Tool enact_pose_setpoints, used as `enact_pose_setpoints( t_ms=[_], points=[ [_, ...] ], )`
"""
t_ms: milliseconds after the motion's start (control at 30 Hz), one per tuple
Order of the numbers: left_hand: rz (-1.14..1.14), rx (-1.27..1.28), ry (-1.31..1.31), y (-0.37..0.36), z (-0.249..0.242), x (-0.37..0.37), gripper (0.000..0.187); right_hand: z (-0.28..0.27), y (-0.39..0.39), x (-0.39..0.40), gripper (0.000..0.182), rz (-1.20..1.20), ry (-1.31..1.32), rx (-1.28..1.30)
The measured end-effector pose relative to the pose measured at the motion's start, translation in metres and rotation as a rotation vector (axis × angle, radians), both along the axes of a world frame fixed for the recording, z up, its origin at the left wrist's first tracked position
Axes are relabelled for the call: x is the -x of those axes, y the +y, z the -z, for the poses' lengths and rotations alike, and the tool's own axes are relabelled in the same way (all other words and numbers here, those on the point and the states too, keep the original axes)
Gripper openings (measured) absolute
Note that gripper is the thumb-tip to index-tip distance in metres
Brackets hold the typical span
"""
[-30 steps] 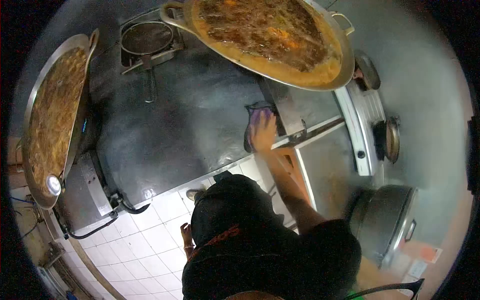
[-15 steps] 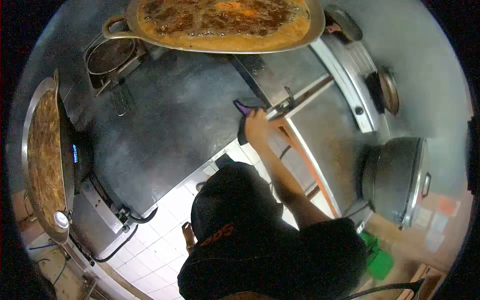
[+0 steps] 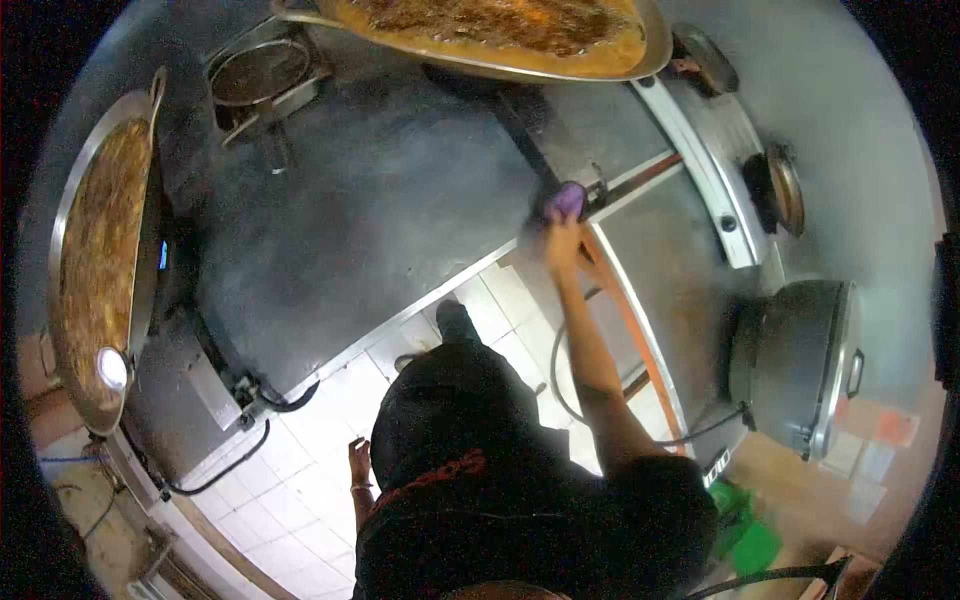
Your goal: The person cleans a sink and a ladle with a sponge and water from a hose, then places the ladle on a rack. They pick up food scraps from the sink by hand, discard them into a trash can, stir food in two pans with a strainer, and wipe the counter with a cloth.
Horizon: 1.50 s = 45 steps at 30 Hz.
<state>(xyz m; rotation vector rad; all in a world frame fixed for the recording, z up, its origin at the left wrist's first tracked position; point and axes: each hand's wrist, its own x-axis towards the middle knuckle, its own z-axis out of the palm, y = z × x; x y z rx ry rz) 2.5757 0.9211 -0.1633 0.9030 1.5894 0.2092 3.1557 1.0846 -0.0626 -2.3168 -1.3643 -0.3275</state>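
Note:
My right hand (image 3: 565,245) reaches forward over the steel counter (image 3: 380,200) near its right end. It is closed on a purple and dark cloth (image 3: 567,200), which lies beside the metal fittings at the counter's edge. The cloth is partly smeared by motion, and some of it is hidden by the hand. Low on the left, by my dark clothing, hangs my left hand (image 3: 360,460) above the white tiled floor (image 3: 310,470). It touches nothing and its fingers are slightly apart.
A large pan of bubbling oil (image 3: 500,40) stands at the far side, and another full pan (image 3: 100,270) at the left. A round strainer (image 3: 262,72) rests on the back-left counter. A big lidded pot (image 3: 790,350) stands right; a hose (image 3: 556,375) hangs below the counter.
My right hand has moved the cloth rightward along the counter edge, and more purple shows. My left hand is slightly further left. The whole view has shifted a little.

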Motion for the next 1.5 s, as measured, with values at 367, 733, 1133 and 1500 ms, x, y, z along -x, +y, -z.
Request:
enact_pose_setpoints(
  t_ms=[367, 733, 1133, 1500],
  points=[
    [-0.262, -0.018, -0.049, -0.058, -0.015, 0.013, 0.031, -0.039, 0.015, 0.291, 0.013, -0.395, 0.531, 0.074],
    [-0.217, -0.142, -0.023, -0.122, 0.063, 0.008, 0.030, -0.110, 0.025, 0.195, 0.035, -0.532, 1.420, -0.026],
    [-0.516, -0.058, 0.007, -0.066, -0.033, -0.067, 0.033, -0.008, 0.169, 0.050, 0.044, -0.151, -0.025, 0.008],
    [-0.533, 0.033, -0.003, -0.090, -0.038, -0.075, 0.034, -0.013, 0.098, 0.238, 0.032, -1.492, 0.416, 0.306]
  ],
)
